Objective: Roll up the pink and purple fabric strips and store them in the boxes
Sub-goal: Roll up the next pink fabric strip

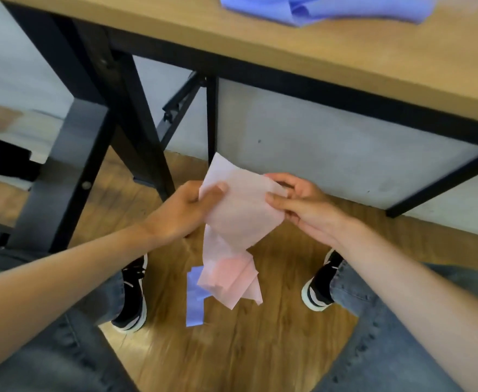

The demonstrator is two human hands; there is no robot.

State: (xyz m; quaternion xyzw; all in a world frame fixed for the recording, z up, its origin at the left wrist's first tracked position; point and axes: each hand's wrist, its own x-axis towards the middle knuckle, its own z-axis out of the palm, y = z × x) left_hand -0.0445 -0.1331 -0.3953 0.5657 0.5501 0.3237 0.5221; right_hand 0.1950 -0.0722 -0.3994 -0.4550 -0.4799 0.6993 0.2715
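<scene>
Both hands hold the pink strip (240, 205) below the table edge (302, 86), above the floor between the shoes: the left hand (186, 210) pinches its left edge under the thumb, the right hand (297, 202) pinches its right edge. Its tail hangs to the floor (232, 349), touching a purple strip (195, 298) there. More purple fabric (328, 8) lies on the table, well apart.

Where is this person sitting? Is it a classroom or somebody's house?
I can't tell which. It looks like an indoor workroom: a wooden table on a black metal frame, a wood-plank floor, and fabric being handled, a pink fabric strip and purple fabric.
</scene>
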